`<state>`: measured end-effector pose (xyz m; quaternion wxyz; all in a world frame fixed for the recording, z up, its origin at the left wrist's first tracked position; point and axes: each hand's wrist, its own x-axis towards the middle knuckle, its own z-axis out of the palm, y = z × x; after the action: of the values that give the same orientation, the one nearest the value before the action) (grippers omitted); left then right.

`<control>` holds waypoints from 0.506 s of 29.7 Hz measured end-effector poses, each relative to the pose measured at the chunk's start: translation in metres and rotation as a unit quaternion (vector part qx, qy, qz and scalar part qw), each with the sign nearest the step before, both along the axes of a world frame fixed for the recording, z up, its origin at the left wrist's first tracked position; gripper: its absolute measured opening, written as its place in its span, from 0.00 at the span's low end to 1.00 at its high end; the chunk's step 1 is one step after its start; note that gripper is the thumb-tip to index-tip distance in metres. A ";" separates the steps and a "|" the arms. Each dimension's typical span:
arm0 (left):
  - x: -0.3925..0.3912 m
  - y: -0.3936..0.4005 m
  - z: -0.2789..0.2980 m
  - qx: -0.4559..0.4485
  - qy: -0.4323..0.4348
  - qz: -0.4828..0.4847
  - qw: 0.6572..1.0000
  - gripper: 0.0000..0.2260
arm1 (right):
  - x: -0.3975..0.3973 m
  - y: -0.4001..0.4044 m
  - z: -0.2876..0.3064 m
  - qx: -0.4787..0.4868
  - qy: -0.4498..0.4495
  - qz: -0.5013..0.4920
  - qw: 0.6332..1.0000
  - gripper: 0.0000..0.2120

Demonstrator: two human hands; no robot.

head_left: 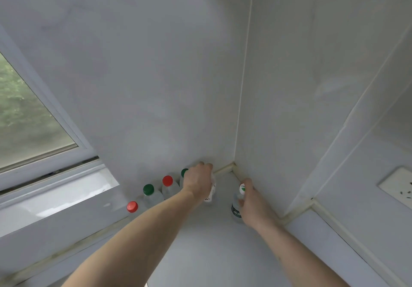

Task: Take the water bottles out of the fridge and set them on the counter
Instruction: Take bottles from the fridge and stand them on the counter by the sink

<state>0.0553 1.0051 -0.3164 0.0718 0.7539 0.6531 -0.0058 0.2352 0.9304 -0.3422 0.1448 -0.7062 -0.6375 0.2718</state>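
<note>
Two hands set water bottles down at the back corner of a white bench [211, 242], where a row was forming along the wall. The left hand [199, 183] was curled over the top of a bottle [211, 194], its fingers wrapped round the neck so that the cap was hidden; the bottle stood upright on the bench, or very nearly on it, at the right end of the row. The right hand [250, 206] gripped a second bottle [236, 208] by its body, its white cap with a green mark showing above the fingers, close to the side wall [289, 85] near the corner. Whether that bottle's base had touched down could not be told. Four more bottles stood against the back wall [145, 74] to the left: one with a red cap [132, 206], one with a green cap [148, 189], another with a red cap [167, 180] and another with a green cap [184, 172], partly hidden behind the left hand. The line hugging the wall appeared meant to keep the bottles out of the way and leave the front of the bench free. A window [29, 119] sat at the left and a wall socket [399, 186] at the right. No fridge was in view.
</note>
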 end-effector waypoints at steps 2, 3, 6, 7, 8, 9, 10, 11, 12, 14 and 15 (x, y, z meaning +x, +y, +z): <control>-0.003 0.009 0.000 0.000 0.004 0.010 1.000 0.17 | -0.001 0.008 -0.003 0.008 0.011 -0.006 1.000 0.16; -0.004 0.014 0.000 0.000 0.006 0.014 1.000 0.16 | -0.001 0.013 -0.006 0.011 0.015 -0.010 1.000 0.16; -0.004 0.023 -0.001 -0.003 0.007 0.019 1.000 0.15 | -0.004 0.027 -0.012 0.010 0.035 -0.016 0.999 0.18; -0.003 0.024 -0.001 0.001 0.008 0.019 1.000 0.15 | -0.005 0.030 -0.013 0.007 0.041 -0.018 0.999 0.19; -0.004 0.028 -0.002 0.005 0.006 0.019 1.000 0.15 | -0.006 0.036 -0.013 0.007 0.044 -0.017 0.999 0.19; -0.004 0.029 -0.002 0.008 0.005 0.018 1.000 0.14 | -0.007 0.040 -0.014 0.008 0.046 -0.017 0.999 0.19; -0.005 0.031 -0.002 0.011 0.003 0.017 1.000 0.14 | -0.008 0.044 -0.014 0.009 0.048 -0.017 0.999 0.19; -0.007 0.032 -0.002 0.013 0.003 0.015 1.000 0.14 | -0.009 0.049 -0.015 0.010 0.051 -0.016 0.999 0.20; -0.009 0.034 -0.004 0.016 0.000 0.013 1.000 0.14 | -0.010 0.054 -0.016 0.008 0.049 -0.015 0.999 0.20; -0.010 0.034 -0.005 0.019 0.002 0.007 1.000 0.15 | -0.012 0.064 -0.016 0.004 0.040 -0.007 0.999 0.21; -0.010 0.034 -0.005 0.019 0.004 0.005 1.000 0.14 | -0.013 0.071 -0.017 0.001 0.037 0.000 0.999 0.21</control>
<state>0.0455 1.0386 -0.3211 0.0547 0.7517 0.6572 0.0037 0.2219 1.0011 -0.3594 0.1690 -0.6954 -0.6322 0.2968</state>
